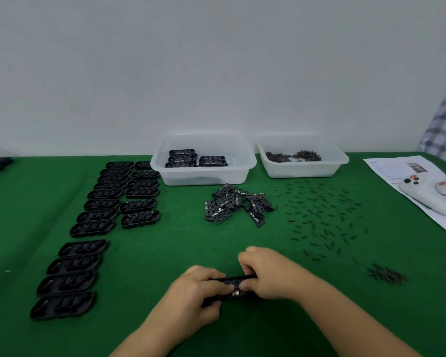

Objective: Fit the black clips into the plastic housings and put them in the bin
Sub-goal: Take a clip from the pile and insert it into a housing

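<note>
Hands (232, 284) grip a housing (233, 286) (loose clips (237, 204) beyond).

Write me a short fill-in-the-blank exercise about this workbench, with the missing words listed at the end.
1. The left hand and the right hand both grip one black ____ over the green table.
2. The finished housings lie in the ____ of the two clear bins, the left bin, not the right bin.
3. The pile of black clips lies just ____ the left bin, nearer the person.
4. The empty housings are laid out in rows on the ____ side of the table.

Missing words: housing; left; in front of; left
</note>
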